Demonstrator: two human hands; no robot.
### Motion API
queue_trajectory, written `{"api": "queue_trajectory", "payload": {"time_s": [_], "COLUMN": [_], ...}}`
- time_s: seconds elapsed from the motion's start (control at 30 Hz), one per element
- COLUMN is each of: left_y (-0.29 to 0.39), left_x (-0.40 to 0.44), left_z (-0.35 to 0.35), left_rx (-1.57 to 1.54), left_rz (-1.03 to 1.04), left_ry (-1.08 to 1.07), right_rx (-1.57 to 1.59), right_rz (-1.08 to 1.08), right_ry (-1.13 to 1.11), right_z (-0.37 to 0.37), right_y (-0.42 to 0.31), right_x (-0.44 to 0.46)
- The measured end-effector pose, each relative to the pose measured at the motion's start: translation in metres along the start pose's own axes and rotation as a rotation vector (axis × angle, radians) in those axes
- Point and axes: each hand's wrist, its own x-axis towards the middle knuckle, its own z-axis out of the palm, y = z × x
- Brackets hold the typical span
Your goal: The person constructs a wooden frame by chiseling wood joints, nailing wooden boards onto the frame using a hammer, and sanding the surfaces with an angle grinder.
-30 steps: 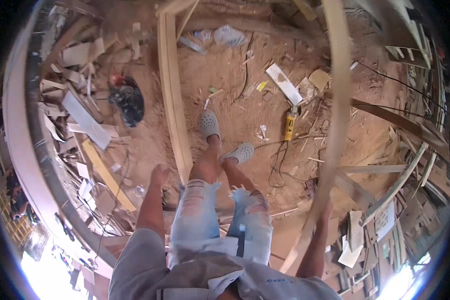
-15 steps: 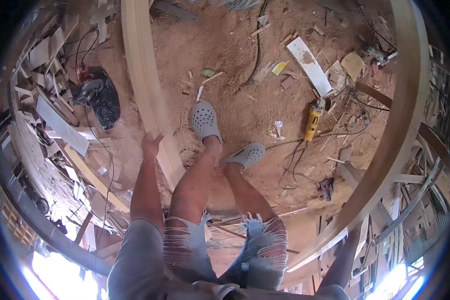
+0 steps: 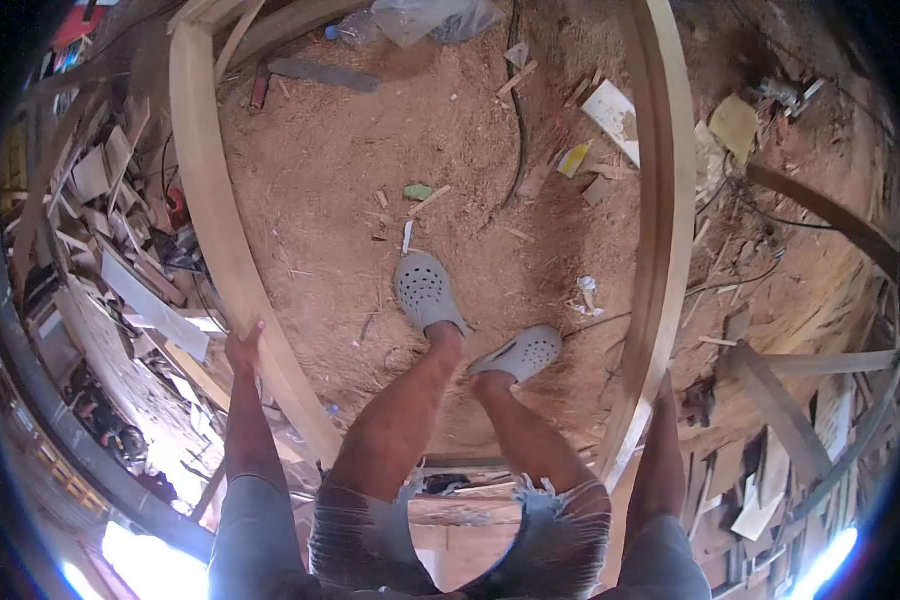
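Observation:
A large wooden frame has one long beam (image 3: 215,190) on the left and another long beam (image 3: 668,200) on the right, my legs between them. My left hand (image 3: 244,348) grips the outer edge of the left beam, its thumb showing on top. At the right beam's outer side is my right hand (image 3: 664,392), mostly hidden behind the wood, so its fingers do not show. A grey clog (image 3: 425,288) is on each foot, on the sandy ground.
Wood offcuts (image 3: 120,180) are heaped at left, with more scraps (image 3: 760,490) at lower right. A white board (image 3: 612,118), a yellow scrap (image 3: 573,160), a green scrap (image 3: 417,191), a cable (image 3: 518,120) and plastic bags (image 3: 435,18) lie on the ground.
The right beam has swung inward and now hides the yellow power tool. The left beam has shifted left with my left hand, and its joined far end is back in view.

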Motion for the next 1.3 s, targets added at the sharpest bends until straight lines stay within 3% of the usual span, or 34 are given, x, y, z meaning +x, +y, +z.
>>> {"api": "queue_trajectory", "payload": {"time_s": [0.13,0.2,0.23,0.4,0.43,0.53,0.6,0.67,0.7,0.73,0.77,0.8,0.83,0.87,1.0,1.1,1.17,1.23,1.3], "left_y": [0.015,0.000,-0.003,0.016,0.007,-0.031,-0.022,-0.009,-0.008,-0.028,-0.039,-0.012,0.012,0.038,0.172,0.245,0.255,0.297,0.332], "left_x": [0.003,0.012,0.017,0.025,0.021,0.022,0.007,-0.017,-0.032,-0.047,-0.066,-0.095,-0.122,-0.147,-0.183,-0.137,-0.084,-0.002,0.086], "left_z": [-0.006,0.008,0.017,0.014,0.011,0.017,0.012,0.012,0.017,0.035,0.046,0.042,0.035,0.025,-0.049,-0.094,-0.074,-0.107,-0.123], "left_rx": [0.081,0.091,0.087,0.292,0.367,0.111,0.032,0.095,0.200,0.247,0.292,0.202,0.110,0.048,-0.094,-0.167,-0.056,-0.078,0.070], "left_rz": [-0.025,0.086,0.142,-0.041,-0.072,0.166,-0.077,-0.190,-0.185,-0.108,-0.031,-0.037,-0.038,-0.018,0.138,0.152,0.180,0.236,0.310], "left_ry": [0.005,0.021,0.030,-0.033,-0.035,-0.073,-0.139,-0.101,-0.028,-0.058,-0.085,-0.188,-0.290,-0.382,-0.568,-0.496,-0.262,-0.245,-0.140], "right_rx": [0.096,0.110,0.118,0.111,0.041,-0.499,-0.834,-1.113,-1.082,-1.369,-1.515,-1.536,-1.261,-1.090,-1.062,-0.984,-1.216,-1.049,-0.969], "right_rz": [0.012,0.023,0.010,-0.106,-0.117,-0.136,-0.283,-0.215,-0.723,-0.374,-0.426,-0.444,-0.494,-0.289,-0.362,-0.591,-0.945,-0.975,-0.763], "right_ry": [0.083,0.138,0.134,0.016,0.087,0.328,0.449,0.471,0.615,0.339,0.261,0.190,0.127,0.278,0.237,0.081,0.270,0.077,0.074], "right_z": [0.073,0.093,0.093,0.046,0.058,0.112,0.116,0.120,0.112,0.134,0.135,0.131,0.150,0.197,0.273,0.332,0.380,0.461,0.506], "right_y": [0.008,0.007,0.016,0.067,0.047,-0.034,-0.029,-0.029,0.008,-0.035,-0.033,-0.027,-0.046,-0.092,-0.189,-0.265,-0.308,-0.385,-0.433], "right_x": [0.023,0.034,0.044,0.118,0.089,-0.001,-0.034,-0.066,-0.059,-0.106,-0.125,-0.134,-0.169,-0.230,-0.283,-0.257,-0.231,-0.263,-0.239]}}
